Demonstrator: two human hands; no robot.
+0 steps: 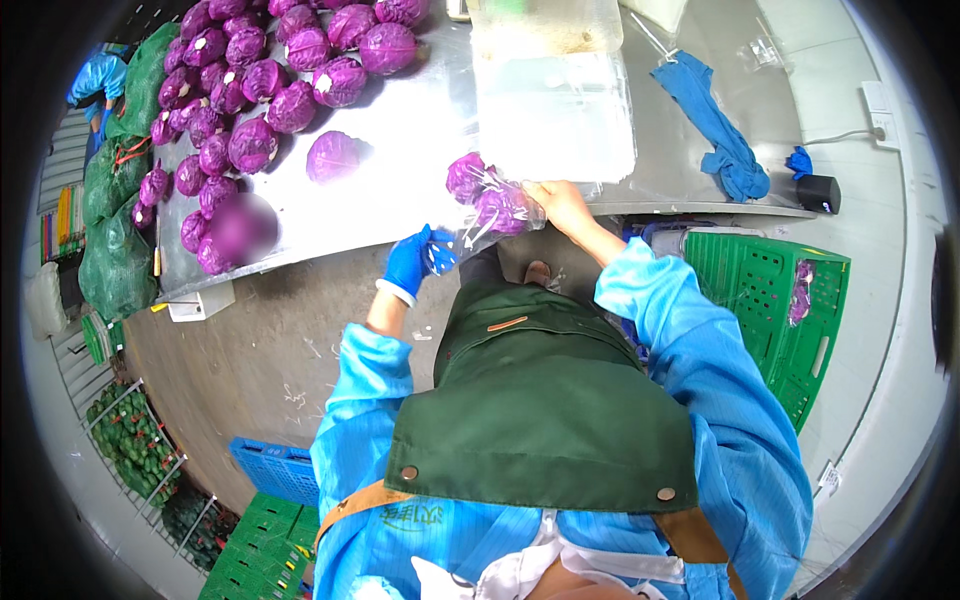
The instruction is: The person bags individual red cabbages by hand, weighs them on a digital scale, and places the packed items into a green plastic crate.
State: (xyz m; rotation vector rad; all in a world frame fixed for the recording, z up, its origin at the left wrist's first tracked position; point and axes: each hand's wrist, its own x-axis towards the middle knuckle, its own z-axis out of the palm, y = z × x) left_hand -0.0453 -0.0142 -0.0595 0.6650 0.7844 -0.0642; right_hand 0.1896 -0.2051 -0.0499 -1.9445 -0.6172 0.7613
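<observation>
Two red cabbages [501, 210] lie inside a clear plastic bag [480, 234] at the near edge of a steel table [405, 180]. My left hand [415, 259], in a blue glove, holds the bag's loose left end. With bare fingers, my right hand [561, 202] grips the bag's right end beside the cabbages. A stack of clear plastic bags [555, 120] lies just beyond my right hand. One red cabbage [332, 157] sits apart on the table, left of the stack. Many more red cabbages [292, 106] crowd the table's left end.
A blue cloth [712, 127] and a small black device [818, 193] lie on the table's right part. Below stands a green plastic crate [757, 300] holding a bagged cabbage. Green mesh sacks [116, 247] flank the table's left end; another person [97, 79] bends near them. A blue pallet [274, 470] lies behind.
</observation>
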